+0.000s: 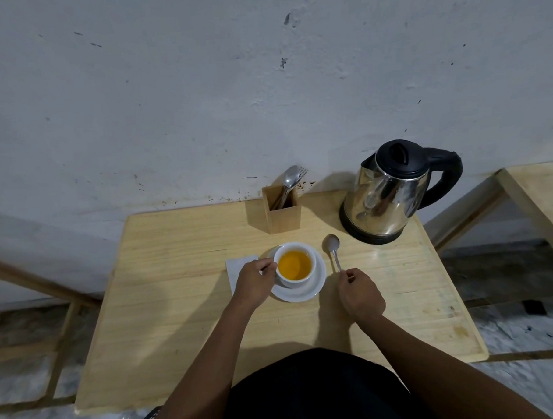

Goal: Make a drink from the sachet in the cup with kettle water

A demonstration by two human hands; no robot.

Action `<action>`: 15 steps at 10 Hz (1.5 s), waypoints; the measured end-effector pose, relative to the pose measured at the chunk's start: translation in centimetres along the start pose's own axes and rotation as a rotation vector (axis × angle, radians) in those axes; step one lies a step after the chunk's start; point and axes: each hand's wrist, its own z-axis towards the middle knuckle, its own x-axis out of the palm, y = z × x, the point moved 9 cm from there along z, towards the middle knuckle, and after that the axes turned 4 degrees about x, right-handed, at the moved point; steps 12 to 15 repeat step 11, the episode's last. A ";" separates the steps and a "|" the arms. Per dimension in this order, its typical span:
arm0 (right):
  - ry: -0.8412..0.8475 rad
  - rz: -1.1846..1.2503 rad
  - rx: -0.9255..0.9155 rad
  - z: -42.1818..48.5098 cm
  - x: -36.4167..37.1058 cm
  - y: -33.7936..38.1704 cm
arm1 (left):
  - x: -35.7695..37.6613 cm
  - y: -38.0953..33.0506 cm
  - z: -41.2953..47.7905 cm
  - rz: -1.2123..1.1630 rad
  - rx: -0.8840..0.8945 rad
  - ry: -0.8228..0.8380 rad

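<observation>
Standing on pale wooden counter (185,324): steel kettle (385,195) at far right, spout leftward. White round cup (295,265) of orange liquid on saucer (307,292), left hand (254,281) fingers clamped on its side. Right hand (361,296) fingers pinching spoon (333,249), bowl pointing away.

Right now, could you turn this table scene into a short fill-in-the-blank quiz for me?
1. The cup stands on a white ____.
2. The right hand holds a ____ by its handle end.
3. The liquid in the cup is ____ in colour.
4. The kettle has a ____ lid.

Missing words: saucer; spoon; orange; black
</observation>
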 end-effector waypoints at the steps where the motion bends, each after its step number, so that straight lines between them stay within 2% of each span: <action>1: 0.011 -0.020 -0.003 0.5 0.1 -0.1 | 0.0 0.2 0.1 -0.007 -0.005 -0.007; 3: 0.033 -0.002 -0.064 1.0 -0.1 0.2 | 0.1 0.3 0.0 -0.014 -0.014 -0.003; 5: 0.061 -0.116 -0.191 0.8 0.0 1.0 | 0.1 0.2 0.1 -0.012 -0.018 -0.001; 8: 0.042 -0.165 -0.173 0.8 -0.9 1.8 | -0.2 -0.4 0.1 0.040 0.004 0.017; 10: -0.074 -0.166 -0.316 -0.1 -3.0 4.5 | -0.7 -1.0 0.2 0.102 0.022 0.023; 11: -0.061 -0.060 -0.482 -0.5 -3.8 7.0 | -2.2 -3.1 0.4 0.163 0.088 -0.061; 15: -0.061 -0.060 -0.482 -0.5 -3.8 7.0 | -2.2 -3.1 0.4 0.163 0.088 -0.061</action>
